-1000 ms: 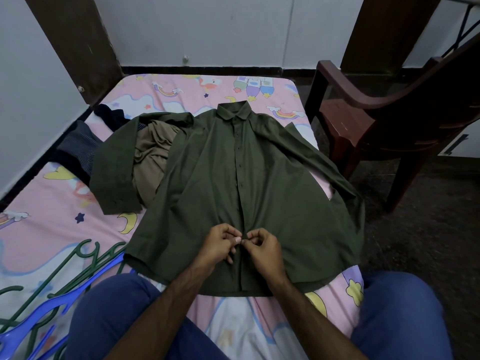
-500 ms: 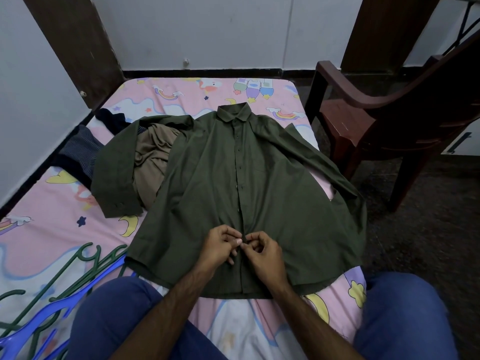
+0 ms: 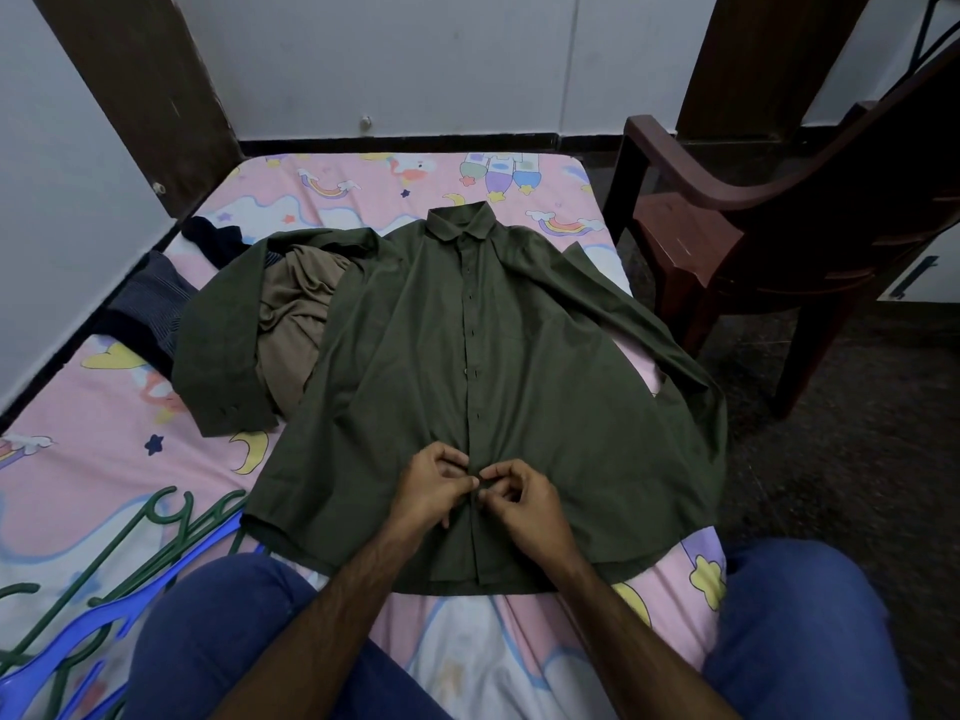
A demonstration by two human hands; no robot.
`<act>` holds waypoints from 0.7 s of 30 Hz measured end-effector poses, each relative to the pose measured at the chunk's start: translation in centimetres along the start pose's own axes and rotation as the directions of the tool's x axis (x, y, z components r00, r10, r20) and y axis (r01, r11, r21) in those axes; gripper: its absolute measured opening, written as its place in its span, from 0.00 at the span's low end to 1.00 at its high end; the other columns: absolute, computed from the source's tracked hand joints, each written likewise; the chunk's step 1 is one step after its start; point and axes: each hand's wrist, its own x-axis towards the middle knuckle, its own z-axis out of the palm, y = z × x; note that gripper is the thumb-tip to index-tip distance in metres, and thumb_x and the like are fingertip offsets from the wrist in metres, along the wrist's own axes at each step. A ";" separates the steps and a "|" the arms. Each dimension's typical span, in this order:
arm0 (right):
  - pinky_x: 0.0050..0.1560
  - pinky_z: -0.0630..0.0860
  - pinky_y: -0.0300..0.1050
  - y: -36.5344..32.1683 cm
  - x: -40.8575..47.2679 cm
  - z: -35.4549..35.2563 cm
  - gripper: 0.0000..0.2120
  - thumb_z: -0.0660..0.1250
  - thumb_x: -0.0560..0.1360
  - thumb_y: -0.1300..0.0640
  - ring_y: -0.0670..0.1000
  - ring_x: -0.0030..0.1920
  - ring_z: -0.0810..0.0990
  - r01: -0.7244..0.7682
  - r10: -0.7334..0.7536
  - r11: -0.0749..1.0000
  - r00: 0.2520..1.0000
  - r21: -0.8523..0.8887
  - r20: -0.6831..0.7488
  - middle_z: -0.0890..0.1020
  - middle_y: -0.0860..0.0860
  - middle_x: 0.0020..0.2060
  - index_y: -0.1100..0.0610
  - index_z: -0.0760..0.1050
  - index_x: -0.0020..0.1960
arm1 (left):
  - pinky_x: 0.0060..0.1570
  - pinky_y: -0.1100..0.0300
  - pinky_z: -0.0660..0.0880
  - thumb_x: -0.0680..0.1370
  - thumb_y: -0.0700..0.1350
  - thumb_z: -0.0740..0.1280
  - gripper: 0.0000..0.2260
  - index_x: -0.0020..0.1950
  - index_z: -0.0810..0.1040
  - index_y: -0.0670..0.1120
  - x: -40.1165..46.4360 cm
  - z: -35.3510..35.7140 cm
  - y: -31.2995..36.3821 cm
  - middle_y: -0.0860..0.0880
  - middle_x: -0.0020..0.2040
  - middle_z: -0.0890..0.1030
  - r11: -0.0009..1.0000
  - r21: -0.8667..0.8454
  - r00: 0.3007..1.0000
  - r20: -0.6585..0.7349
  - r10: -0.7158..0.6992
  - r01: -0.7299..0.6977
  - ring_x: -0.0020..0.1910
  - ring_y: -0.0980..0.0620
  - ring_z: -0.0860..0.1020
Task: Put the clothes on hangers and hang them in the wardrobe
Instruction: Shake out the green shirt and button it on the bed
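A dark green button-up shirt (image 3: 545,366) lies flat, front up, on the pink patterned bed (image 3: 104,459), collar away from me. My left hand (image 3: 434,485) and my right hand (image 3: 519,498) meet at the placket near the hem, both pinching the fabric at a lower button. A tan garment (image 3: 296,324) lies bunched under the shirt's left sleeve. Dark striped clothes (image 3: 150,309) sit at the bed's left edge. Green hangers (image 3: 140,543) and blue hangers (image 3: 67,652) lie on the bed at lower left.
A dark brown chair (image 3: 727,236) stands close to the bed's right side. A white wall and dark wooden posts (image 3: 140,85) close off the far end and left. My knees in blue trousers (image 3: 795,631) flank the bed's near edge. Dark floor lies on the right.
My hands stay at the same lower button, with only small finger shifts at the placket. The view has tilted slightly; the shirt has not moved.
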 end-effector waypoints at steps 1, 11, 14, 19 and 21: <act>0.43 0.77 0.40 0.0 0.1 0.1 0.07 0.71 0.75 0.63 0.43 0.36 0.82 -0.009 0.009 1.000 1.000 -0.003 -0.013 0.85 0.50 0.33 0.53 0.80 0.49 | 0.16 0.64 0.64 0.72 0.32 0.74 0.13 0.46 0.72 0.45 -0.1 0.0 0.0 0.48 0.33 0.77 1.000 0.004 1.000 -0.013 0.012 -0.012 0.20 0.56 0.70; 0.35 0.73 0.37 -1.6 0.9 0.3 0.03 0.67 0.75 0.58 0.41 0.32 0.81 -0.095 0.077 0.980 0.991 -0.175 -0.108 0.84 0.46 0.29 0.53 0.77 0.43 | 0.16 0.65 0.65 0.76 0.29 0.67 0.09 0.43 0.78 0.42 -0.4 -0.5 0.0 0.44 0.36 0.77 1.000 -0.003 0.995 0.098 0.025 -0.024 0.21 0.58 0.69; 0.40 0.77 0.44 -1.4 0.8 -1.1 0.03 0.69 0.76 0.59 0.43 0.35 0.81 -0.050 0.059 0.982 0.997 -0.180 0.048 0.85 0.49 0.34 0.52 0.78 0.45 | 0.24 0.62 0.72 0.78 0.35 0.68 0.06 0.49 0.80 0.44 -1.1 -0.7 0.0 0.49 0.40 0.77 0.968 0.203 0.989 0.054 0.139 -0.148 0.27 0.60 0.73; 0.56 0.71 0.46 -1.2 -1.3 -8.3 0.21 0.72 0.71 0.42 0.48 0.54 0.73 0.360 -0.011 0.717 0.862 -0.597 0.508 0.72 0.48 0.55 0.44 0.74 0.62 | 0.61 0.51 0.73 0.72 0.68 0.63 0.37 0.76 0.66 0.50 -4.4 -2.2 0.8 0.49 0.64 0.68 0.383 0.762 0.853 0.465 0.236 -0.522 0.61 0.50 0.73; 0.60 0.70 0.50 -0.7 -2.7 -11.1 0.37 0.65 0.67 0.37 0.52 0.61 0.68 0.481 0.058 0.440 0.827 -0.758 0.559 0.66 0.48 0.65 0.44 0.65 0.75 | 0.63 0.50 0.71 0.68 0.73 0.58 0.48 0.81 0.55 0.48 -6.0 -2.5 0.8 0.47 0.71 0.64 0.172 0.819 0.837 0.530 0.136 -0.547 0.67 0.47 0.68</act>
